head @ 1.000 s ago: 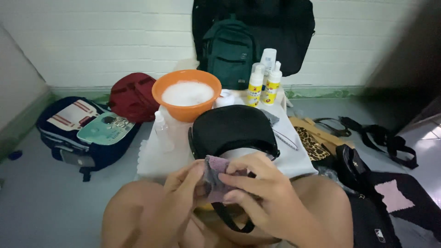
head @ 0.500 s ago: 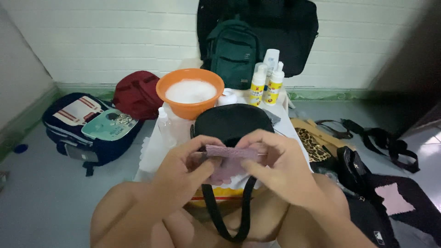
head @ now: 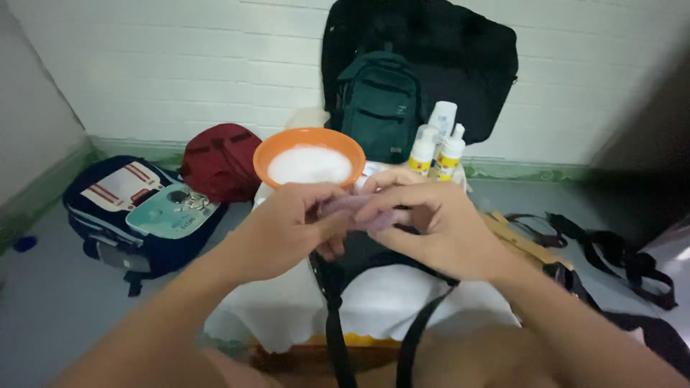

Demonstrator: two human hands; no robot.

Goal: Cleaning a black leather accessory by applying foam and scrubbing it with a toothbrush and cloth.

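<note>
I see a small purple cloth (head: 359, 213) pinched between both hands just above the black bag (head: 374, 262): my left hand (head: 287, 230) and right hand (head: 431, 226) have fingers closed on it. Behind the bag, an orange bowl (head: 277, 154) on white-draped table (head: 374, 305); white brick wall (head: 180, 65) beyond.

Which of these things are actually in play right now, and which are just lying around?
In hand:
left hand and right hand, both gripping the purple cloth
black bag on the white cover, under the hands
orange bowl of white foam, close behind

Lying about:
green backpack
red bag
navy backpack
spray bottles
black straps
</note>
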